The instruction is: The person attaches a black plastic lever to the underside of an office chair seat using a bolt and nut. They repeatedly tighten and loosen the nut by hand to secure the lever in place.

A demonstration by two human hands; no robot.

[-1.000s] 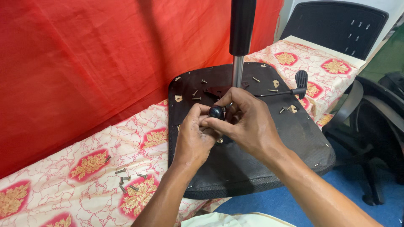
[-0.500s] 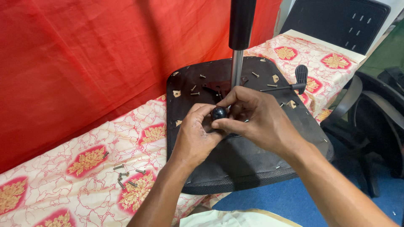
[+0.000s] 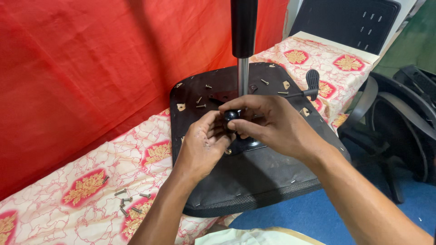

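Left hand (image 3: 202, 145) and right hand (image 3: 268, 124) met over the upturned chair seat (image 3: 254, 177), fingers of both closed around a small black knob (image 3: 230, 115) at the base of the gas-lift cylinder (image 3: 244, 41), black lever (image 3: 304, 90) just beyond, loose screws (image 3: 127, 202) on the patterned tablecloth (image 3: 68, 213), red curtain (image 3: 81, 63) behind.

No packages, labels, signs or screens are visible in this view.
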